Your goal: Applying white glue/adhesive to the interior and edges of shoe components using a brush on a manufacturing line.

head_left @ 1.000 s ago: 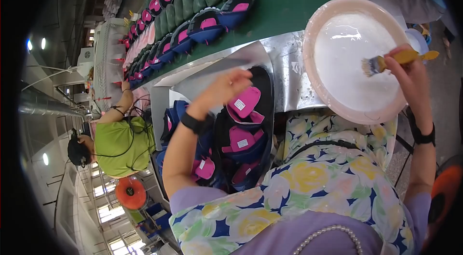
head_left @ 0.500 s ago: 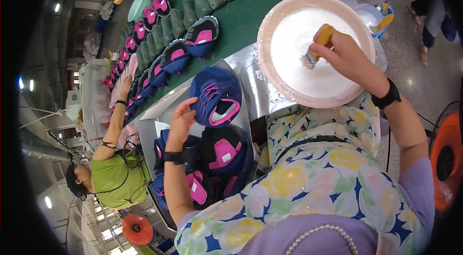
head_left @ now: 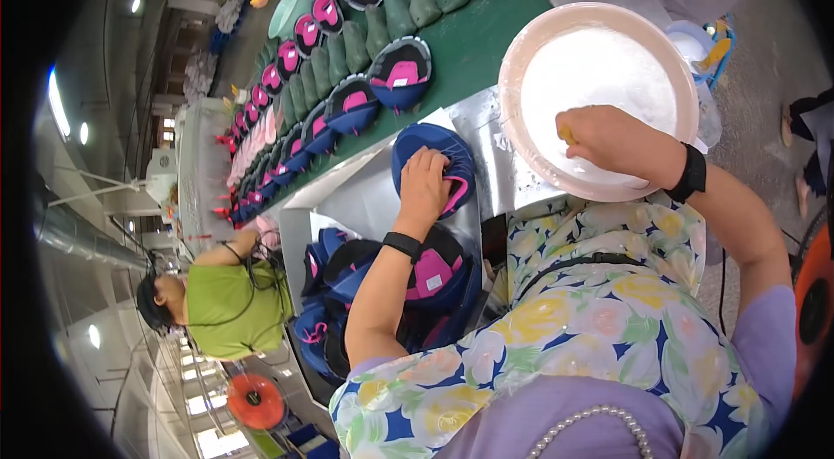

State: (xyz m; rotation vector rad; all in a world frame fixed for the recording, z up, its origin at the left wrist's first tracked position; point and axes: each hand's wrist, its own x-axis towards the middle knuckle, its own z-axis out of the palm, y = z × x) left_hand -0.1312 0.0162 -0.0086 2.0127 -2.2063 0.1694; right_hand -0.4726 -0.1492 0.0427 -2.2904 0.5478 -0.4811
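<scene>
A navy-blue shoe upper [head_left: 407, 139] with a pink-lined opening sits at the edge of the metal bin. My left hand [head_left: 423, 190] lies over it with bent fingers gripping it near the laces, covering much of it. To the right, a pale pink basin [head_left: 512, 125] holds white liquid [head_left: 599, 68]. Over the basin's near part my right hand [head_left: 612, 142] is closed around a brush [head_left: 566, 134]. Only a bit of its yellow handle shows; the bristles are hidden by the hand.
Below my left hand, the metal bin [head_left: 369, 185] holds several blue-and-pink shoe uppers [head_left: 434, 272]. Rows of uppers and grey-green shoe lasts [head_left: 423, 3] stand on a green table [head_left: 469, 29]. A co-worker in green [head_left: 234, 303] is at left; an orange fan [head_left: 815, 311] stands at right.
My left hand has moved from the shoe upper's left edge onto its top, and the upper has turned. My right hand has tipped the brush, now mostly hidden. The whole view has shifted slightly.
</scene>
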